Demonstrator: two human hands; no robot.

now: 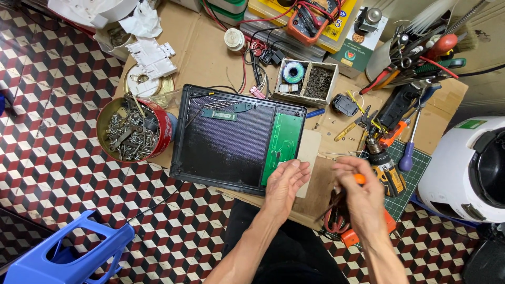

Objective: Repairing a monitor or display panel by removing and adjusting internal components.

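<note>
A black, opened device shell (226, 142) lies on cardboard in front of me, with a green circuit board (284, 142) along its right side and a small green strip board (219, 114) near its top. My left hand (284, 184) rests with its fingers on the shell's lower right corner, at the bottom end of the green board. To its right, my right hand (363, 192) is closed around a tool with an orange handle (360, 179); the tool's tip is hidden by the fingers.
A red tin of screws and bolts (132, 131) stands left of the shell. A cordless drill (386, 168), screwdrivers (410, 152), pliers, a multimeter (310, 18) and a parts box (307, 81) crowd the back right. A white appliance (465, 168) sits at right, a blue stool (73, 252) at lower left.
</note>
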